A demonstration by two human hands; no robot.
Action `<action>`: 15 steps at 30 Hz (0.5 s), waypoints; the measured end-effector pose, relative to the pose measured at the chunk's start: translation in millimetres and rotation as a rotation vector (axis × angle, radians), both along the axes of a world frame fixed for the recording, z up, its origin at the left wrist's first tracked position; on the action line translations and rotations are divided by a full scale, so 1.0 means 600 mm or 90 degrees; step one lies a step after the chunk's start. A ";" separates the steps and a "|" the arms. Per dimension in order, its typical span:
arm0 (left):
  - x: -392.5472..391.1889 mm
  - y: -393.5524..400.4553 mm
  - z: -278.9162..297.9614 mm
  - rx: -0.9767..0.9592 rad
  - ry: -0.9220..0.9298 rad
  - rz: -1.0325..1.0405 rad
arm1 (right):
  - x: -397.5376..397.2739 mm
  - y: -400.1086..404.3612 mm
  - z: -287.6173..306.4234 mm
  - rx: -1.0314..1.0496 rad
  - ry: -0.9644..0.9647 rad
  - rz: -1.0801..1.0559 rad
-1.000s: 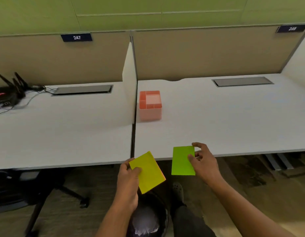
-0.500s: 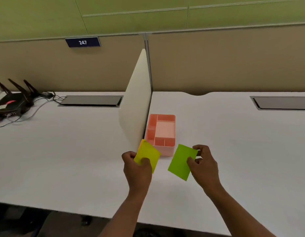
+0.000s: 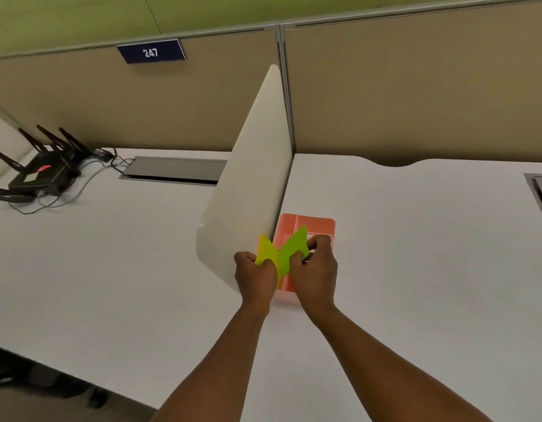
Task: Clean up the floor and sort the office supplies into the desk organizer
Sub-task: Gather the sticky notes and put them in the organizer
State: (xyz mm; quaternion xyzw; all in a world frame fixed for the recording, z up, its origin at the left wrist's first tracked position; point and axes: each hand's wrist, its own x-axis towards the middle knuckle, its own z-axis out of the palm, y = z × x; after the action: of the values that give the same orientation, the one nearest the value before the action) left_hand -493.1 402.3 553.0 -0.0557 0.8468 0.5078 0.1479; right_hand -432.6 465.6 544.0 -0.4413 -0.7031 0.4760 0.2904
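Note:
A pink desk organizer [image 3: 318,224] with several compartments sits on the white desk [image 3: 415,269], right beside the white divider panel [image 3: 251,184]. My left hand [image 3: 255,277] grips a yellow sticky-note pad [image 3: 265,250] with an orange edge. My right hand [image 3: 315,272] pinches a green sticky-note pad [image 3: 294,246]. Both pads stand tilted over the organizer's near half, their lower edges meeting in a V. My hands hide the organizer's front compartments.
A black router [image 3: 40,175] with several antennas and cables sits at the far left of the neighbouring desk. Grey cable hatches [image 3: 175,169] lie along the back of both desks. Beige partition walls rise behind, with a "247" sign [image 3: 150,52].
My view has moved in from the floor's edge to above the desk. Both hands carried the pads forward and brought them together over the organizer.

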 end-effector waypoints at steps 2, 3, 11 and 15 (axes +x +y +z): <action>-0.001 0.004 -0.007 0.020 -0.035 0.008 | -0.011 -0.010 -0.021 0.014 -0.032 0.035; -0.003 0.004 -0.010 0.030 -0.049 0.011 | -0.014 -0.015 -0.031 0.018 -0.051 0.065; -0.007 -0.021 -0.036 0.016 -0.065 -0.060 | -0.007 -0.047 -0.076 0.080 -0.187 0.324; -0.008 -0.030 -0.042 -0.032 -0.042 -0.100 | -0.010 -0.050 -0.081 0.195 -0.213 0.334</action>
State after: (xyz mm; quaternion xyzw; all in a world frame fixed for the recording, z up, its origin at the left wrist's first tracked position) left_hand -497.9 384.1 527.7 -0.0096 0.8556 0.4712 0.2139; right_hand -438.4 435.7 495.1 -0.2690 -0.8936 0.3446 0.1018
